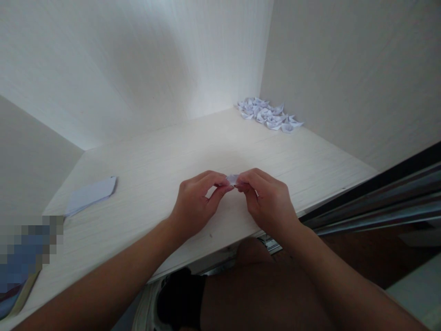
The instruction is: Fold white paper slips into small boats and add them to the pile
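A small piece of folded white paper is pinched between my two hands, just above the pale wooden surface. My left hand grips its left side between thumb and fingers. On the opposite side, my right hand closes on it in the same way. The fingertips almost meet and cover most of the paper, so its full shape is hidden.
Several small folded paper boats lie heaped in the far right corner against the walls. A stack of white paper sheets rests at the left. Dark metal rails run along the right edge. A pixelated blue object stands at the lower left.
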Available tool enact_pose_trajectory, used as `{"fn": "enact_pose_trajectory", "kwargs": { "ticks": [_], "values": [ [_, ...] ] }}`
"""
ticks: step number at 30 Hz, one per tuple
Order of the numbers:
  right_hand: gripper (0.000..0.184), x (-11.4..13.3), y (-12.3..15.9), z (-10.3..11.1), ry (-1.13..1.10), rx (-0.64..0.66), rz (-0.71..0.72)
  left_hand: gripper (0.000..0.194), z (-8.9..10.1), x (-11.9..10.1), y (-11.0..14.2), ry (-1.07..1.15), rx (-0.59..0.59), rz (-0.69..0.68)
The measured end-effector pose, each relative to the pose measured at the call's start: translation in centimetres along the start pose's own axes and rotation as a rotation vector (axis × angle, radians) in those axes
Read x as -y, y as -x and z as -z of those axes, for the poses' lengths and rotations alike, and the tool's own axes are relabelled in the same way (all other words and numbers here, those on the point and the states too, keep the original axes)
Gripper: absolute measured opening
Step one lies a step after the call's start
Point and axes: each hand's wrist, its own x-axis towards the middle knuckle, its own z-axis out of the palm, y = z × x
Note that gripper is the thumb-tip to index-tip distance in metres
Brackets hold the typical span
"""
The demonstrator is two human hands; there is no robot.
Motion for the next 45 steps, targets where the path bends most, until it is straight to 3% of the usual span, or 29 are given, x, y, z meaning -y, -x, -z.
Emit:
{"fn": "enact_pose_trajectory", "kwargs": {
  "ticks": [14, 19, 25, 30, 35, 45],
  "values": [
    [0.017, -0.1, -0.2, -0.1, -0.066, -0.013, -0.003, 0.011, 0.3, -0.1, -0.5, -0.033, 0.021, -0.090],
    [0.018, -0.4, -0.3, -0.1, -0.073, 0.001, -0.028, 0.010, 0.6, 0.2, -0.7, -0.061, 0.089, -0.091],
    [0.018, -0.8, -0.6, 0.0, -0.023, 0.140, -0.052, 0.016, 1.3, 0.5, -1.2, -0.171, 0.262, -0.068],
    [0.012, -1.2, -1.2, 0.3, -0.049, 0.196, -0.175, 0.013, 1.7, 1.0, -1.4, -0.196, 0.298, -0.050],
    [0.011, -1.7, -1.7, 1.1, -0.074, 0.344, -0.248, 0.014, 1.8, 1.5, -1.6, -0.168, 0.391, 0.005],
    [0.018, -2.3, -4.5, 1.6, -0.117, 0.743, -0.072, 0.016, 3.7, 2.1, -2.5, 0.023, 0.674, 0.020]
  ]
}}
